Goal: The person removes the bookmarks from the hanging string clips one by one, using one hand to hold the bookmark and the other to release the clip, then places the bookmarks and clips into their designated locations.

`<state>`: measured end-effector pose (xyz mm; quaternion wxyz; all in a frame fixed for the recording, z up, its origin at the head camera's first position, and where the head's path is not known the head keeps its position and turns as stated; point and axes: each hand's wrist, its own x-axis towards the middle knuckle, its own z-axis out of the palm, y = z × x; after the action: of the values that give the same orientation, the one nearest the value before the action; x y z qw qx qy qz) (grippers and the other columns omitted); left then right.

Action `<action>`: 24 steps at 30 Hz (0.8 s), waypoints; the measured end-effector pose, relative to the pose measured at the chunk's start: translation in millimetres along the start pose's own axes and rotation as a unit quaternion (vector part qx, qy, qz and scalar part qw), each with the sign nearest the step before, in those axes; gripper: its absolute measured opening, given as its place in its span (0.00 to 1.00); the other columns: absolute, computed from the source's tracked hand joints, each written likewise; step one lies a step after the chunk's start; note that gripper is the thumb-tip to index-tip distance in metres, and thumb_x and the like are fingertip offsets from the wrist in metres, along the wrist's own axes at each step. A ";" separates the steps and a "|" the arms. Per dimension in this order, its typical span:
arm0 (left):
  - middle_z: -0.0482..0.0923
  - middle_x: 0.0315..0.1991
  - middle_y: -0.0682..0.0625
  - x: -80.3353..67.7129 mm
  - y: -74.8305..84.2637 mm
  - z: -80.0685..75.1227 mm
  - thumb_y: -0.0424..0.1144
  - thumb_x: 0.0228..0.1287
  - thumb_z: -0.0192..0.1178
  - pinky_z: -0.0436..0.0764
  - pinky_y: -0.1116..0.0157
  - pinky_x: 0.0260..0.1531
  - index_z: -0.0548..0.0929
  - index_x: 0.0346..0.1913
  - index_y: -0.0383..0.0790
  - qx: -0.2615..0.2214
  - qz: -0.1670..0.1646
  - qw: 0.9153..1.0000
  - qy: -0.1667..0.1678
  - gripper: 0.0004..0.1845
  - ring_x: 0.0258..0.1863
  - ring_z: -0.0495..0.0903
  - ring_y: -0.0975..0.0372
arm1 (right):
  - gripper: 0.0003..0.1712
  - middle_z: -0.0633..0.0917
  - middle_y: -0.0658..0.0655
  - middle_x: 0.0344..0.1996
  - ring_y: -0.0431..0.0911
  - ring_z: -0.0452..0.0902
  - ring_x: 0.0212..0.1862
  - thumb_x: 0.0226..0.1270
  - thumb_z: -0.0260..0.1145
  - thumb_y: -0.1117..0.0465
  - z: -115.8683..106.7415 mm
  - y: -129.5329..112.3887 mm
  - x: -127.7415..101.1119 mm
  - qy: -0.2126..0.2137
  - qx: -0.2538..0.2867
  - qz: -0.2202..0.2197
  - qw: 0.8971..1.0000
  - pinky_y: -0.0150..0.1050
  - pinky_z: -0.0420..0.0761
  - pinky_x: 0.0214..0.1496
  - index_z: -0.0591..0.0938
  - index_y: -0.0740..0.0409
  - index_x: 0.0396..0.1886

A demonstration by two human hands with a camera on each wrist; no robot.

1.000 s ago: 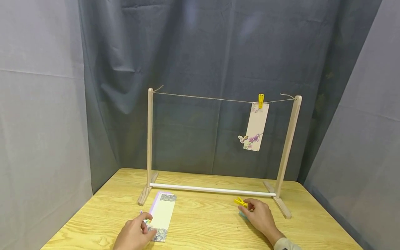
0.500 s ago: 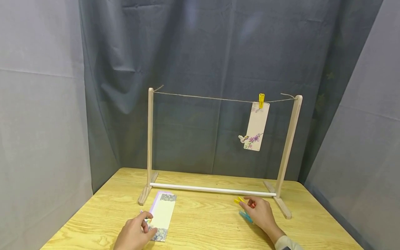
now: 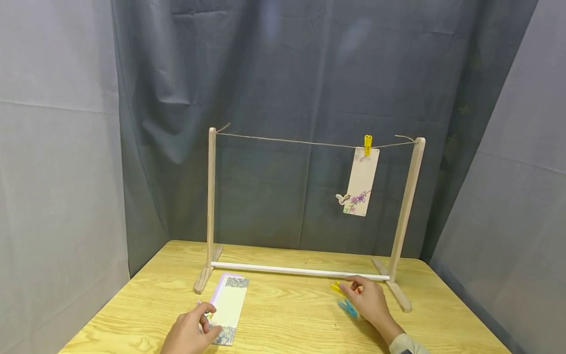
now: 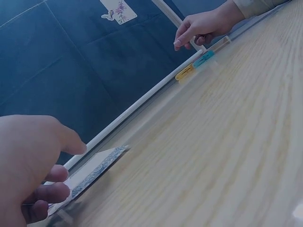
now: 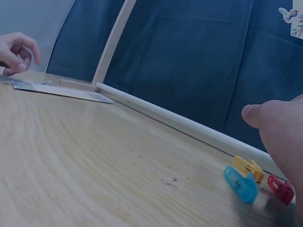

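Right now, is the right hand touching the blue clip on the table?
Apart. In the right wrist view the right hand hangs above the blue clip, with dark backdrop showing between them; the clip lies alone on the table.

You face a light wooden table (image 3: 283, 324) set in a corner. A dark grey cloth backdrop (image 3: 283, 88) hangs behind it, with paler grey panels (image 3: 57, 172) on both sides.
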<state>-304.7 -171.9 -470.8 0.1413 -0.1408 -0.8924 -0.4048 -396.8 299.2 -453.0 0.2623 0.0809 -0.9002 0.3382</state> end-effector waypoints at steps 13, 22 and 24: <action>0.70 0.24 0.60 8.8 3.2 4.4 0.41 0.57 0.77 0.65 0.69 0.16 0.84 0.50 0.41 0.008 -0.006 0.999 0.033 0.19 0.13 0.61 0.69 | 0.27 0.83 0.52 0.35 0.38 0.66 0.18 0.68 0.74 0.43 -32.6 -6.6 11.7 0.019 0.043 0.044 0.998 0.33 0.68 0.17 0.87 0.59 0.55; 0.71 0.26 0.61 19.0 17.9 6.5 0.41 0.58 0.76 0.67 0.68 0.18 0.84 0.50 0.44 0.016 -0.007 0.999 0.030 0.19 0.15 0.63 0.69 | 0.26 0.83 0.56 0.39 0.43 0.68 0.19 0.71 0.71 0.43 -59.9 -19.4 17.3 0.058 0.052 0.030 0.996 0.36 0.69 0.20 0.87 0.57 0.57; 0.71 0.26 0.62 21.6 21.0 6.4 0.41 0.58 0.77 0.70 0.67 0.21 0.84 0.49 0.46 0.021 -0.004 0.999 0.036 0.18 0.17 0.67 0.69 | 0.25 0.83 0.57 0.38 0.42 0.68 0.19 0.71 0.71 0.44 -61.5 -19.9 17.0 0.063 0.053 0.027 0.996 0.36 0.69 0.20 0.87 0.57 0.56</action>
<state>-317.8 -150.7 -452.6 0.1749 -0.1191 -0.8955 -0.3915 -379.2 324.8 -393.7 0.3049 0.0487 -0.8644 0.3968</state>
